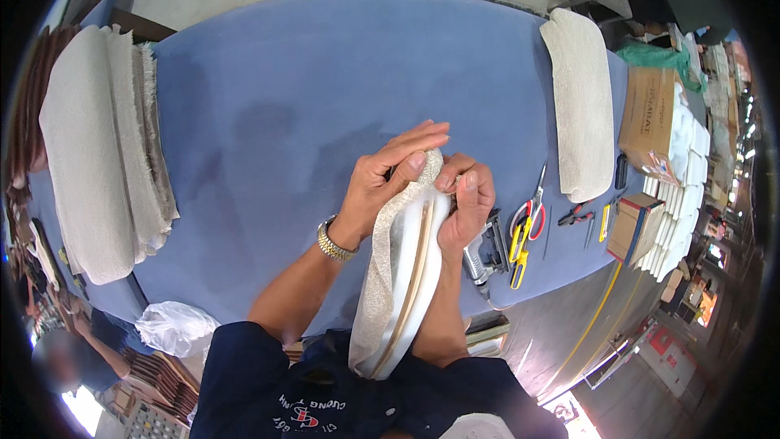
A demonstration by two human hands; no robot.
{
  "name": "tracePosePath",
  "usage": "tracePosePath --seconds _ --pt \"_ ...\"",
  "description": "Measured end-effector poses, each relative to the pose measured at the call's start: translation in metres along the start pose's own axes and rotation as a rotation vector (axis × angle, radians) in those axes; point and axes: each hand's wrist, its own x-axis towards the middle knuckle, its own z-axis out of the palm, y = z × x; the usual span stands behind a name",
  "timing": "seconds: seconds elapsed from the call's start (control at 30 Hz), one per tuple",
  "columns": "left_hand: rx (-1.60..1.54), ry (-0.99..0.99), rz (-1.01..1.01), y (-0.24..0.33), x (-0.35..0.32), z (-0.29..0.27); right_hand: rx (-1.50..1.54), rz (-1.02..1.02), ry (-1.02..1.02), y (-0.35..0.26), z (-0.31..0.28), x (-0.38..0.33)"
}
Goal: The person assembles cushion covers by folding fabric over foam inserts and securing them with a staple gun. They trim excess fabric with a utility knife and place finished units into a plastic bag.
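A padded panel (422, 264) stands on edge against my body, its thin wooden core showing between layers of white padding. Beige woven fabric (375, 284) runs along its left side and folds over the far end. My left hand (375, 183), with a metal watch at the wrist, pinches the fabric at that far corner between thumb and fingers. On the other side of the corner, my right hand (470, 203) is closed, thumb and bent fingers gripping the fabric edge. The far end is partly hidden by my fingers.
Blue cloth covers the table (244, 97). Fabric sheets (89, 154) are stacked left; another beige piece (581, 106) lies right. Near my right arm are a staple gun (486, 256), scissors (532, 215) and pliers (575, 217). Cardboard boxes (647, 118) stand right. Another person (101, 349) is lower left.
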Motion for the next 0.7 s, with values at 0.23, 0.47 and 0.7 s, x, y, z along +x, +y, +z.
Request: tracePosePath --seconds 0.23,0.47,0.7 --pt "0.040 0.020 -0.011 0.005 -0.001 0.000 -0.155 -0.041 0.006 -0.007 0.013 -0.003" --pt "0.101 -0.077 -0.032 0.012 0.003 -0.014 -0.732 -0.136 -0.013 -0.033 0.022 -0.023" --pt "0.146 0.047 -0.045 0.013 -0.005 0.000 -0.451 -0.073 0.061 -0.022 0.021 -0.027"
